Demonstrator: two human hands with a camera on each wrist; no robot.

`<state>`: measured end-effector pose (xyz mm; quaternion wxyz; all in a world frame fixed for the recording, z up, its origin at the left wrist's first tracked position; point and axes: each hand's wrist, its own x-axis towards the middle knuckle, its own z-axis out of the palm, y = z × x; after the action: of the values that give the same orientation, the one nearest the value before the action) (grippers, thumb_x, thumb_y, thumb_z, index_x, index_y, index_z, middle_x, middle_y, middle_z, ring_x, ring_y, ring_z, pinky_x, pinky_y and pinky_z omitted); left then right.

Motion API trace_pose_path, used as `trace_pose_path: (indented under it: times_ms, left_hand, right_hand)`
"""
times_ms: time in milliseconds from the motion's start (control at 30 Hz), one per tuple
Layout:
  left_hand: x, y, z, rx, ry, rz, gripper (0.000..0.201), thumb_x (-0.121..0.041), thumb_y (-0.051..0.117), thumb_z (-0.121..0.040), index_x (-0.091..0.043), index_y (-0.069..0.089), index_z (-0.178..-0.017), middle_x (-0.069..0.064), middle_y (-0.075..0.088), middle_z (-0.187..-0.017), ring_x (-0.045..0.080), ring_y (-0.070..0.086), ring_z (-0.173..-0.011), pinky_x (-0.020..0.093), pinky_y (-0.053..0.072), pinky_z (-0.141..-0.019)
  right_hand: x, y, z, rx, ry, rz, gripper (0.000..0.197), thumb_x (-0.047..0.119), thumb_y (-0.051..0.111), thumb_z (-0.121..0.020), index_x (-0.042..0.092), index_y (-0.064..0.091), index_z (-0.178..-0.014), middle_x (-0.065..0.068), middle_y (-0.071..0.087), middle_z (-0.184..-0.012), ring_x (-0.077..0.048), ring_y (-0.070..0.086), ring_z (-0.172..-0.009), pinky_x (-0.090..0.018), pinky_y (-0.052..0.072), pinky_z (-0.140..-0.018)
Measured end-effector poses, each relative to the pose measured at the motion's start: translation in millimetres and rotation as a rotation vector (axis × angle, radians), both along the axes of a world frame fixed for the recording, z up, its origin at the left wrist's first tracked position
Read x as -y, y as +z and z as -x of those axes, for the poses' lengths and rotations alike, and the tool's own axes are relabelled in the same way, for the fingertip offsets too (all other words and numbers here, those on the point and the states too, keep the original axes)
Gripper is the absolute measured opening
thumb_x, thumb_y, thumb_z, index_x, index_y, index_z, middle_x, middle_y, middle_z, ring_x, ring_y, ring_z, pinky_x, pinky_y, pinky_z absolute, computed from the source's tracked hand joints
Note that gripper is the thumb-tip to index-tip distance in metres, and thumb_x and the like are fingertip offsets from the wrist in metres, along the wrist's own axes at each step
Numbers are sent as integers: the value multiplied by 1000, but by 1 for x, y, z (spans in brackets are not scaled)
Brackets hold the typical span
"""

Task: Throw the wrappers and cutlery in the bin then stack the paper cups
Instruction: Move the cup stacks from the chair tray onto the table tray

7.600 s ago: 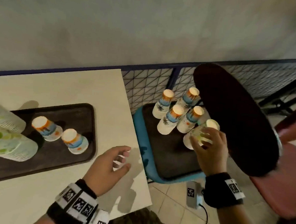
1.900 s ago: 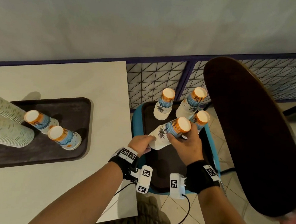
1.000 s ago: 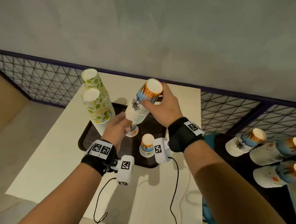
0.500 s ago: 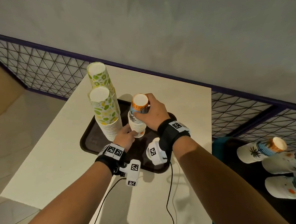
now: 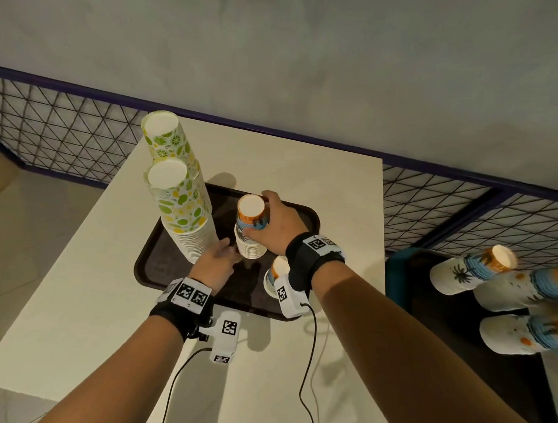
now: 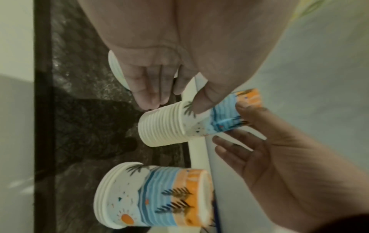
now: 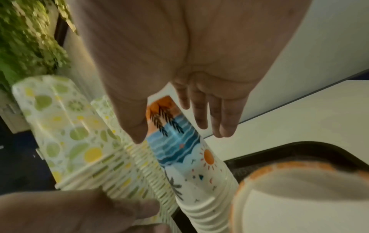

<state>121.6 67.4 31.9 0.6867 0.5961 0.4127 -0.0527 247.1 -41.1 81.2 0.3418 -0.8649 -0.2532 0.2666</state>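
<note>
Head view: stacking step, beach-print cup stack point(image 5: 250, 224) on tray point(image 5: 306, 212).
Right hand point(image 5: 278, 226): curled round stack top.
Left hand point(image 5: 215, 266): pinching stack base at 7 o'clock.
Next: seat squarely, then fetch the short stack point(image 5: 276, 276) at 4 o'clock.

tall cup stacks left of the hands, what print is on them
Green and yellow citrus slices on the white paper cup stacks, clearest in the head view.

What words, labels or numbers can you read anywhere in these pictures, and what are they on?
No readable text in any view.
Wrist bands: black-and-white square code markers, no letters or numbers.
Wrist cameras: the same kind of markers.
Beach-print cups: palms, sun and waves, no words.
Citrus-print cups: fruit pictures, no words.
</note>
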Motion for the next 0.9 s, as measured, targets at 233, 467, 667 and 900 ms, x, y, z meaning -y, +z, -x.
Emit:
trace_pose_path:
  times_ms: [233, 467, 667, 900]
  left_hand:
    - [42, 73, 49, 299, -76, -388, 37, -13, 66, -95, -31, 59, -127, -12, 66, -112, 7, 65, -104, 37, 52, -97]
    - [133, 124, 39, 547, -327, -330, 36, -30, 68, -87, -34, 60, -121, -5, 67, -93, 18, 67, -90, 29, 56, -82]
    - [224, 100, -15, 525, -524, -317, 40, -37, 61, -78, -40, 57, -118, -8, 70, -95, 22, 69, -88, 33, 55, -80]
    - [303, 40, -69, 297, -683, -300, 36, -20, 66, -94, -32, 55, -126, -6, 63, -111, 13, 65, -87, 34, 56, -85]
  right_hand:
    - [88, 46, 21, 46, -270, -333, 69, 33, 69, -92, 27, 34, -151, 2, 47, -153, -15, 45, -139, -36, 39, -115]
    - [250, 61, 26, 426, -601, -386, 39, 28, 69, -91, 31, 51, -126, 7, 54, -126, -11, 54, -117, -37, 53, -98]
    - [365, 42, -26, 506, -751, 35, 65, 32, 72, -86, 24, 44, -144, -8, 40, -145, -30, 42, -131, -41, 41, -106]
    - [405, -1, -96, 321, -544, 297, 74, 46, 62, -90, 34, 27, -154, -9, 24, -163, -40, 30, -145, -54, 35, -115]
